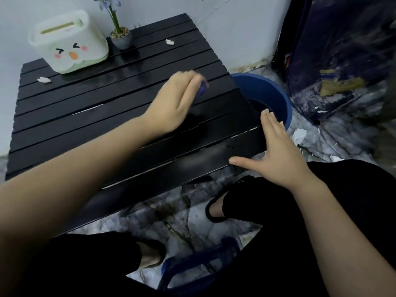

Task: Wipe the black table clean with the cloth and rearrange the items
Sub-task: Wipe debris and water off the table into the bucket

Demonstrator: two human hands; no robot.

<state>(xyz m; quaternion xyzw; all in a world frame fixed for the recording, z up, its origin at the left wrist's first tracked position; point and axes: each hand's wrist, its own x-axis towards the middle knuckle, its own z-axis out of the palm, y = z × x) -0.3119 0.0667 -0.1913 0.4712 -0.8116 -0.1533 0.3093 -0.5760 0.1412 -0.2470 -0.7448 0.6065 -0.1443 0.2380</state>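
While the left hand was stretched out over the middle of the black desk, its fingers were curled around a small blue cloth, only a bit of which showed past the fingertips; the hand was blurred, so how tightly it gripped could not be told. The right hand lay open and flat, fingers spread, on the near right corner of the desk, seemingly steadying it. The slats ran left to right, and the cloth sat toward their right end, so the unwiped stretch lay mostly to the left and far from the left hand, the nearer of the two to that ground. One white scrap lay at the far left, close in front of the tissue box, and another scrap lay at the far right edge. The box and a small pot with a flower stood side by side at the far edge and would likely block a full sweep there until moved. A blue bucket stood on the floor just beyond the desk's right side, close to the right hand.
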